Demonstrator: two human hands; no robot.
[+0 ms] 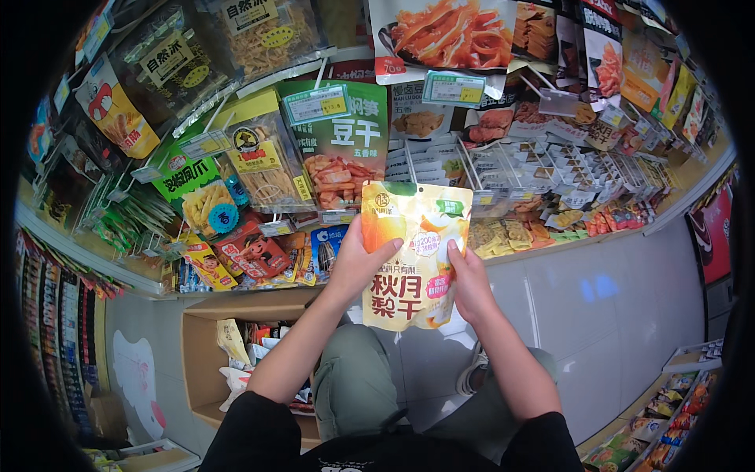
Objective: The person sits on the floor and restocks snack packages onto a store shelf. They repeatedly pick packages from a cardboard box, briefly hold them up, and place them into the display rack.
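Observation:
Between both hands, a yellow stand-up pouch of dried pear (pixel 407 295) is held upright with its printed front facing me. My left hand (pixel 368 253) grips its left edge, thumb across the front. On the opposite edge, my right hand (pixel 469 277) pinches the pouch with its thumb on the front; the fingers behind are hidden. A small hanging hole shows at the pouch's top. Just beyond it hangs a green snack pouch (pixel 348 141) on a rack hook, partly covered by a price tag (pixel 318 105).
An open cardboard box (pixel 203 348) holding several snack packets stands on the floor beside my left knee. Hook racks with hanging pouches curve across the front, above a lower shelf of small packets (pixel 501 236). More snack trays (pixel 655 419) stand at lower right.

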